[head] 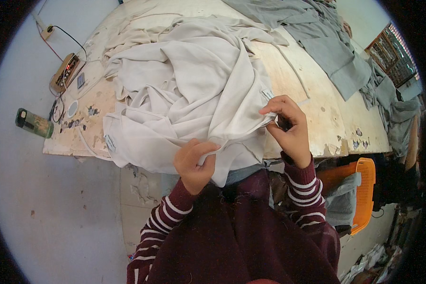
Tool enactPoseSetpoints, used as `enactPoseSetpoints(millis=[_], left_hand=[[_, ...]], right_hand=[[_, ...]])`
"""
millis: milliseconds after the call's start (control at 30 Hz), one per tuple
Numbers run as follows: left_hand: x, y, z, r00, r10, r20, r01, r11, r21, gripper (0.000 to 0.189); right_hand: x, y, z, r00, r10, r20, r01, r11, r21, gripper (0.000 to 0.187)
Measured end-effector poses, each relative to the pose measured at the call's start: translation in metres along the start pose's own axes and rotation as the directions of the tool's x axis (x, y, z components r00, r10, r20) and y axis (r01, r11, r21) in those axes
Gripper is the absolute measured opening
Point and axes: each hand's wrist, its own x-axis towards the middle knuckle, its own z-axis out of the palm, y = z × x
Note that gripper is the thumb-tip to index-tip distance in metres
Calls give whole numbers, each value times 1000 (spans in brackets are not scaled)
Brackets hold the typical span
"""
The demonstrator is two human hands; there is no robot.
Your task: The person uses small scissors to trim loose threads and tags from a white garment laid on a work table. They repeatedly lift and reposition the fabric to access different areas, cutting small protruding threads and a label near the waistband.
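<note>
A heap of off-white fabric (198, 74) lies loosely folded on the table in front of me and hangs over its near edge. My left hand (196, 164) pinches a fabric edge between thumb and forefinger near the table's front. Further right, my right hand (287, 122) grips the same edge, which runs fairly taut between the two. Just above my right fingers a small white label (268, 94) with writing shows on the cloth. Another label (110, 142) sits at the heap's left corner. In my right palm something dark shows; I cannot tell what it is.
Grey fabric (326, 53) spreads over the table's (319, 124) right side. To the left are a brown radio-like device (64, 72) with cords, a calculator-like object (80, 80) and a green bottle (34, 123). An orange plastic basket (366, 195) holding grey cloth stands below right.
</note>
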Motion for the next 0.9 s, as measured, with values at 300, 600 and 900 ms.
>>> enactPoseSetpoints(millis=[300,600,900], left_hand=[[8,17,6,858,-450,248,513,755,-408,12],[7,16,8,796,-499,342,603,702,-379,20],[8,20,7,833,-439,335,531,805,-265,20]], right_hand=[[11,-5,-18,966,189,174,-210,971,114,28],[-14,-25,-4,994,-12,106,31,984,-178,44],[-28,-30,24,977,167,134,-173,984,37,21]])
